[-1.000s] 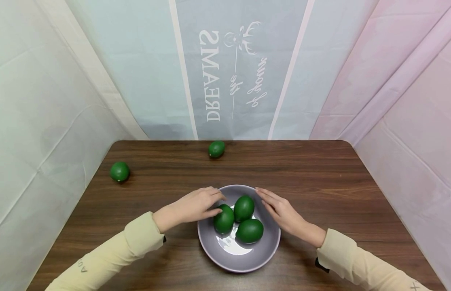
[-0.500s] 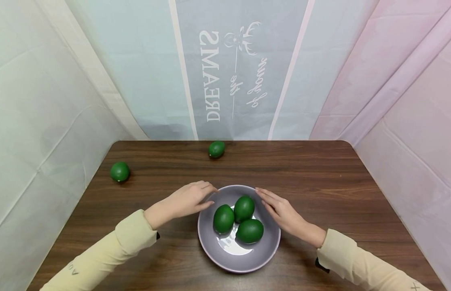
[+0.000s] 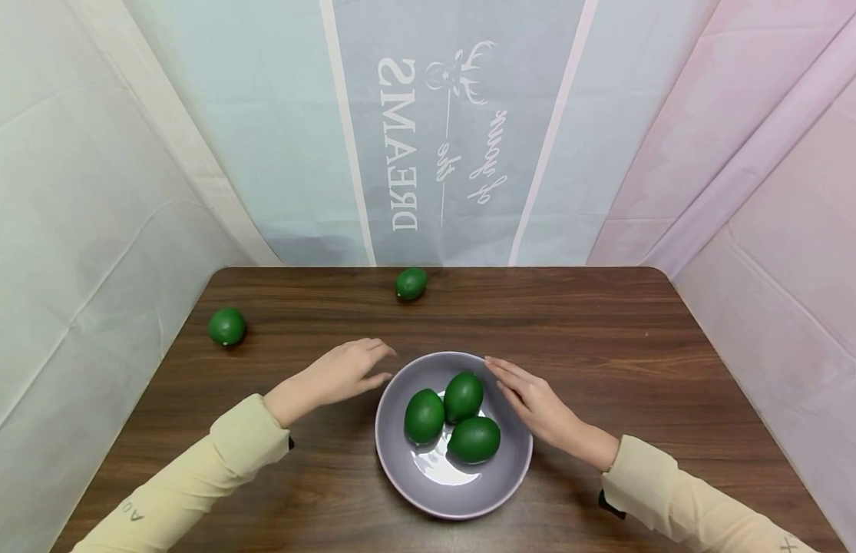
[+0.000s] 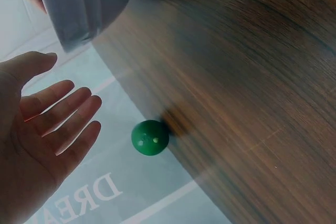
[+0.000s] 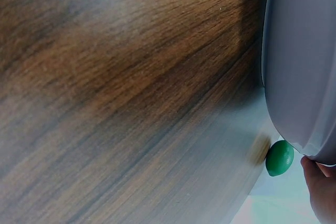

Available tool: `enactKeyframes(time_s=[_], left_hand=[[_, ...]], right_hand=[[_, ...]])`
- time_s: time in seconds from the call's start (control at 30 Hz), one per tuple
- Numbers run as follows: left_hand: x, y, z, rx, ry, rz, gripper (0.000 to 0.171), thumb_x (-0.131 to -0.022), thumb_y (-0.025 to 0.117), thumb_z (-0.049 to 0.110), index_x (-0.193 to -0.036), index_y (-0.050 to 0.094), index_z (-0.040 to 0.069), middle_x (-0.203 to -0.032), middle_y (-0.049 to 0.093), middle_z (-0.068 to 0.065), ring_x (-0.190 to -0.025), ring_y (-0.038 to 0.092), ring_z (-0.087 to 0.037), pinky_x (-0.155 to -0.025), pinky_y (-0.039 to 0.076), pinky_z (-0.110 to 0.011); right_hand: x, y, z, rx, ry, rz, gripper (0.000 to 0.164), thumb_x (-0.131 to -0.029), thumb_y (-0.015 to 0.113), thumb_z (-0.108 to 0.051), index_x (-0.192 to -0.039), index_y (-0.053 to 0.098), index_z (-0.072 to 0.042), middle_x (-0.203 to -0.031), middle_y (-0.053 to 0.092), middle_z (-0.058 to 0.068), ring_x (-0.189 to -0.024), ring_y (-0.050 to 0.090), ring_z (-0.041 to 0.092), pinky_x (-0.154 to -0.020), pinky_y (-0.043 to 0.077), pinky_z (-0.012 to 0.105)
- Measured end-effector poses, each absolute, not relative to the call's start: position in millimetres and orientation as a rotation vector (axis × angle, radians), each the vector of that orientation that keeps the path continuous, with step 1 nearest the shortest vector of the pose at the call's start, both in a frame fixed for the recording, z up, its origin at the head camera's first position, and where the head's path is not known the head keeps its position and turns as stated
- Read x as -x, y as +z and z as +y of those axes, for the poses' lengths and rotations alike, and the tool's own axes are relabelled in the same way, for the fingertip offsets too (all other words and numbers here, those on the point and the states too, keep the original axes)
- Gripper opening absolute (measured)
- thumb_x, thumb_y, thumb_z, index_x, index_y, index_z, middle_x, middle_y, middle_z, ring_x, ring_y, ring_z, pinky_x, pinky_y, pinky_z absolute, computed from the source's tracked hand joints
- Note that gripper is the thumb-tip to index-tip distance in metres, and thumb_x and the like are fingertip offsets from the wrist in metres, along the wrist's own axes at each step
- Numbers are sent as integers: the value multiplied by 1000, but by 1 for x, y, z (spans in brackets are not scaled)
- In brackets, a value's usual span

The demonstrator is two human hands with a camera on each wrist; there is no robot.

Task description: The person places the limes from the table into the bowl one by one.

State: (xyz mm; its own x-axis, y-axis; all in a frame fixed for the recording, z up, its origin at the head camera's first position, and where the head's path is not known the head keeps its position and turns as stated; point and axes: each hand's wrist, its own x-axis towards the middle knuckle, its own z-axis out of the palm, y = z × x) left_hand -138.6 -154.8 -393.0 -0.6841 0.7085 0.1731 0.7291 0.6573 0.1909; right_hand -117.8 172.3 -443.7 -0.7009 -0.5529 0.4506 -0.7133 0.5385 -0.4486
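A grey-purple bowl [image 3: 455, 491] stands on the table with three green limes inside: one at the left [image 3: 424, 416], one at the back [image 3: 464, 397] and one at the front right [image 3: 474, 439]. Just off the bowl's left rim, my left hand [image 3: 338, 375] hovers with nothing in it; the left wrist view shows its fingers spread and loosely bent. My right hand [image 3: 538, 403] rests along the right rim with straight fingers. In the right wrist view, part of that hand [image 5: 321, 190] shows at the edge of the bowl [image 5: 304, 51].
One lime [image 3: 411, 284] lies by the back edge of the dark wooden table [image 3: 573, 322]. Another lime [image 3: 227, 326] lies near the left edge. Behind the table hangs a pale blue cloth [image 3: 455, 238] with lettering; light cloth walls flank both sides.
My left hand has let go of the left lime in the bowl and drawn back to the left, out past the rim. The right hand has stayed in place.
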Motion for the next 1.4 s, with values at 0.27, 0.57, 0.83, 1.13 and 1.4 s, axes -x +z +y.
enactKeyframes(time_s=[0.27,0.57,0.83,1.13,1.4], left_hand=[[143,-398,-162,1169,-354,-2817,29,-86,62,21,-108,59,2,-103,61,-7,-95,60,-21,-81,50,-35],[148,-401,-170,1120,-362,-2846,28,-86,62,20,-106,61,1,-101,61,-9,-92,61,-22,-78,51,-36],[152,-403,-178,1068,-345,-2906,28,-86,62,20,-106,60,1,-101,61,-9,-91,61,-23,-77,51,-37],[156,-405,-189,1002,-351,-2961,28,-86,61,19,-108,60,1,-102,61,-9,-93,61,-23,-77,51,-37],[161,-408,-198,939,-346,-2986,30,-86,61,18,-109,59,-1,-104,60,-11,-94,61,-25,-79,50,-38]], right_hand=[[118,-444,172,-1063,915,-2520,40,-85,59,1,-124,55,0,-127,54,12,-115,51,27,-93,44,34],[118,-444,172,-1059,917,-2529,40,-85,58,1,-125,54,-1,-127,53,13,-116,51,27,-93,44,36],[118,-444,172,-1060,919,-2534,39,-86,57,1,-125,54,-1,-127,53,14,-116,51,27,-92,44,37],[118,-444,172,-1062,921,-2533,39,-86,57,0,-125,54,-1,-127,53,14,-116,51,27,-92,44,38],[117,-444,172,-1068,919,-2532,40,-86,58,1,-125,54,-1,-128,53,13,-116,51,27,-92,44,38]])
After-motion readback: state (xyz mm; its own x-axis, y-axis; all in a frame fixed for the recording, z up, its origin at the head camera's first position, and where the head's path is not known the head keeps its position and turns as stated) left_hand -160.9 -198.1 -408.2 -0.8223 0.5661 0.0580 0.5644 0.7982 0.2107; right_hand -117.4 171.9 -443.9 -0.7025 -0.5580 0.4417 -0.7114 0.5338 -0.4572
